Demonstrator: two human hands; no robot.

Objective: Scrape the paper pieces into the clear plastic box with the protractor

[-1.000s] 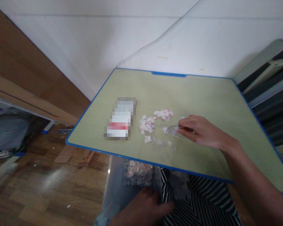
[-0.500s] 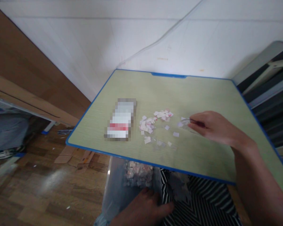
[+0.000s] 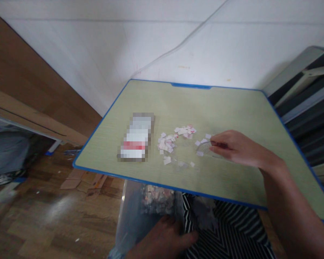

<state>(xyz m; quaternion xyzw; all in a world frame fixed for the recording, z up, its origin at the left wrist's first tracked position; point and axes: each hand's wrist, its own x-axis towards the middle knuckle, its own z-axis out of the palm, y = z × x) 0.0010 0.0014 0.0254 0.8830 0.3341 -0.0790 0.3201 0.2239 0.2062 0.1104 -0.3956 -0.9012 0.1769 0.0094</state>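
Observation:
My right hand is closed in a pinch over the right half of the table. It grips a clear, curved plastic piece that looks like a protractor, low at the tabletop. Several small white paper squares lie at the curved edge. Left of it are two loose piles of paper bits, a nearer pile and a farther pile with pink marks. My left hand is below the table edge, over a clear plastic bin, thumb spread from the fingers. Nothing shows in it.
A blurred-out phone-shaped object lies on the left of the green table with its blue rim. The bin contains a heap of small packets. Striped cloth covers my lap. Flattened cardboard is on the wooden floor.
My right hand has moved left and slightly nearer with the clear plastic piece. Loose paper squares now sit gathered by its curved edge. The left hand has stayed put.

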